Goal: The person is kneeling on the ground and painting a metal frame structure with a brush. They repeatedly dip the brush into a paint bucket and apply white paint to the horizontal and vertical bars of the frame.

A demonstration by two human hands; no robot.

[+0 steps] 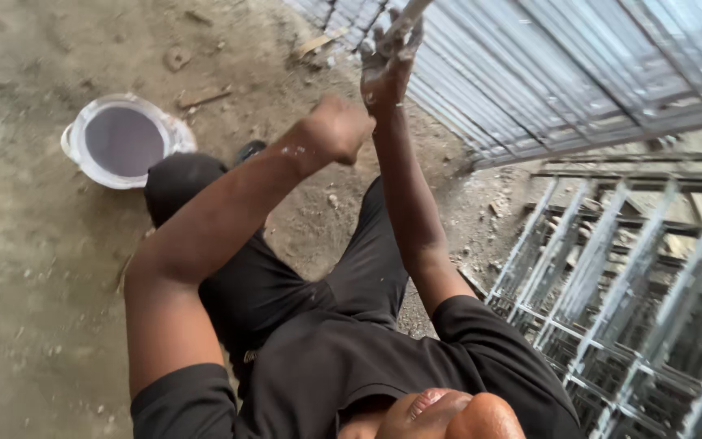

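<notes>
My right hand reaches forward and grips a thin silver bar at the edge of a leaning silver-painted metal grille. Its fingers are flecked with pale paint. My left hand is raised just to the left of the right wrist, curled into a fist seen from the back, with nothing showing in it. Both forearms are bare, and I wear a black shirt and black trousers.
A white bucket of dark paint stands on the dirt floor at the left, beyond my knee. More silver metal grilles are stacked at the right. Stones and bits of wood lie scattered on the ground.
</notes>
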